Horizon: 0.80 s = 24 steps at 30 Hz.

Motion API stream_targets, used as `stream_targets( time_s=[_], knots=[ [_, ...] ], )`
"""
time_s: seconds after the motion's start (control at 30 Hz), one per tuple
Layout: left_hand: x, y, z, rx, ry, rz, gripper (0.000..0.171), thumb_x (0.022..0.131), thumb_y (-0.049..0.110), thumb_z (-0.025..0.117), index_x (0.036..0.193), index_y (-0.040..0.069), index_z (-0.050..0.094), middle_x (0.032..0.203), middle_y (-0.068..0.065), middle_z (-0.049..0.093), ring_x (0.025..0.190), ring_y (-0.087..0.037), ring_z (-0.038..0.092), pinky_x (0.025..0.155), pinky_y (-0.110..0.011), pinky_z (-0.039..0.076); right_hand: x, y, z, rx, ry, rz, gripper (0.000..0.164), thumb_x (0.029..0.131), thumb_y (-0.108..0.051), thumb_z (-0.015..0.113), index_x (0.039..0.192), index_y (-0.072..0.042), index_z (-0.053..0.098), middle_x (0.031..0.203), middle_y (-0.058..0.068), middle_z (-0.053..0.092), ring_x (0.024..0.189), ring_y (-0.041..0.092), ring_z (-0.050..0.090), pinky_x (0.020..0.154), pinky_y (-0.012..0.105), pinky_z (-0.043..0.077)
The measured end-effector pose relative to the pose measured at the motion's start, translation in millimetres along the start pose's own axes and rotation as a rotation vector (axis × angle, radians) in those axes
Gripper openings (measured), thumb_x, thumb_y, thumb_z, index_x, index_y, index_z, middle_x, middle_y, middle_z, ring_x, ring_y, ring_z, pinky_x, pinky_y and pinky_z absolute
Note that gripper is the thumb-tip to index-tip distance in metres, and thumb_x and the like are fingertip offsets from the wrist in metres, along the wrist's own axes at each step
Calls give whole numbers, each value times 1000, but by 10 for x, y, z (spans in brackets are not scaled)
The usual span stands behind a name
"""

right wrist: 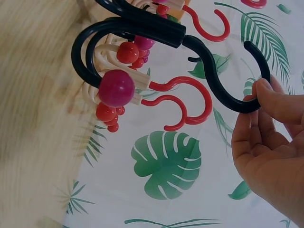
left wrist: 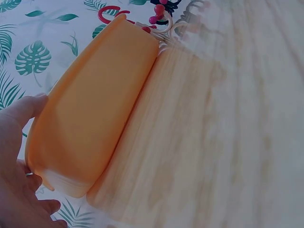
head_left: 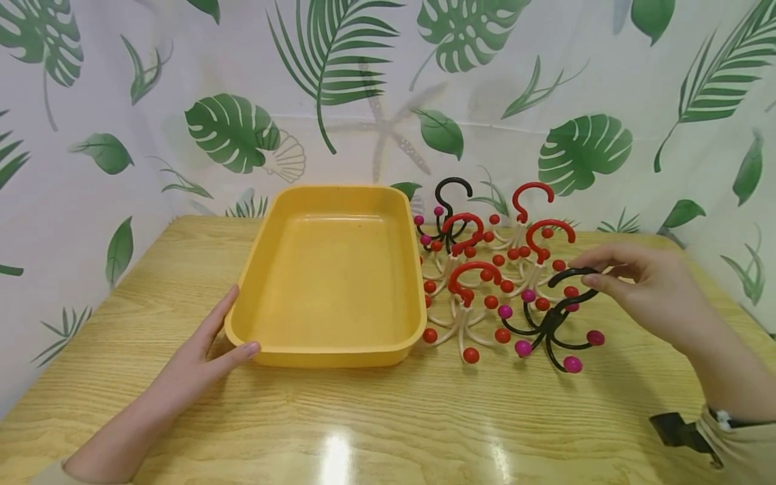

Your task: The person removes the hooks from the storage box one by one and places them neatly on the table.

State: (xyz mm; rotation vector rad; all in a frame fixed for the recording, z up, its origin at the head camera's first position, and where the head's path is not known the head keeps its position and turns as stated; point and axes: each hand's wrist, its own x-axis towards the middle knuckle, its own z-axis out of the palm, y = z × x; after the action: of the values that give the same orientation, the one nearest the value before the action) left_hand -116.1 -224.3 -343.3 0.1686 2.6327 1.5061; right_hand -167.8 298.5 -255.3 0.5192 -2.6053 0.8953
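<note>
My right hand (head_left: 649, 289) pinches the curved hook of a black multi-arm hanger (head_left: 550, 323) between thumb and fingers. Pink balls tip its spread arms; whether they touch the table, I cannot tell. In the right wrist view, the black hanger (right wrist: 213, 76) has its hook end between the thumb and fingertips. My left hand (head_left: 194, 360) holds the near left corner of a yellow tray (head_left: 327, 351), thumb on the rim and fingers along the outer side. The left wrist view shows the tray's outer wall (left wrist: 95, 109) beside the thumb.
Several cream hangers with red hooks and red balls (head_left: 465, 313) stand close together right of the tray. Behind them is another black hanger (head_left: 448, 219) with pink balls. All are on a wooden table (head_left: 364, 424), backed by a leaf-patterned cloth (head_left: 376, 81).
</note>
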Motion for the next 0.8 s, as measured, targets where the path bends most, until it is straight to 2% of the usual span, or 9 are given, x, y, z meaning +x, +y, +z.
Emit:
stream_targets(
  time_s=[0.3, 0.53, 0.8],
  knots=[
    [1, -1, 11, 2, 3, 19, 86, 93, 36, 63, 153, 37, 2, 159, -9, 1, 142, -41, 1, 101, -73, 7, -15, 41, 17, -9, -30, 29, 22, 86, 4, 67, 104, -7, 71, 98, -25, 59, 81, -7, 57, 67, 8, 45],
    [5, 12, 4, 17, 9, 2, 87, 92, 36, 63, 154, 35, 1, 160, -8, 1, 143, -41, 1, 101, -73, 7, -18, 66, 15, 0, -43, 41, 20, 88, 1, 66, 107, -6, 71, 100, -22, 60, 85, -8, 56, 72, 6, 44],
    [9, -5, 3, 8, 3, 0, 87, 92, 36, 63, 153, 36, 1, 160, -7, 1, 143, -40, 1, 102, -73, 7, -31, 55, 27, 29, -52, 104, 22, 89, -9, 68, 111, -9, 71, 103, -21, 63, 91, -4, 55, 74, 7, 44]
  ],
)
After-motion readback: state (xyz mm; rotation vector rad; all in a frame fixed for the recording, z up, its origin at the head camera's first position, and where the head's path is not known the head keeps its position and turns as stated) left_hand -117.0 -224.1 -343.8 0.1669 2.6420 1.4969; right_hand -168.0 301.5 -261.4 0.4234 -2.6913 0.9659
